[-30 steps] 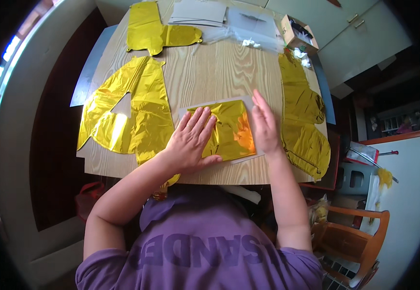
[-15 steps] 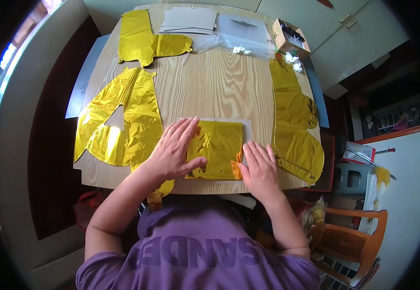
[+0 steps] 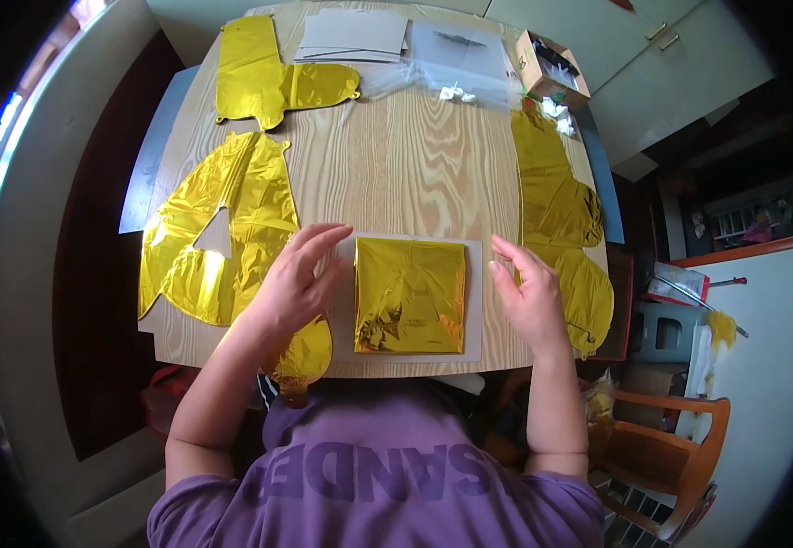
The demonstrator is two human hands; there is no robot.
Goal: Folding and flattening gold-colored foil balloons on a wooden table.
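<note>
A gold foil balloon folded into a flat square lies on a pale card near the table's front edge. The card shows as a border around the foil. My left hand is raised at the card's left side, fingers stretched and holding nothing. On the other side hovers my right hand, also empty, its thumb apart from the fingers. Beneath my left hand, a large gold letter-shaped foil balloon with a triangular hole lies flat. One gold foil end hangs over the front edge by my left wrist.
Another gold foil balloon lies far left. A long gold one runs along the right side. Grey cards, clear plastic bags, crumpled white scraps and an open box sit at the back. A wooden chair stands right.
Both hands have lifted off the foil and moved apart, the right one outward. The orange-gold folded edge at the right now lies flat, and the foil and card sit slightly nearer me.
</note>
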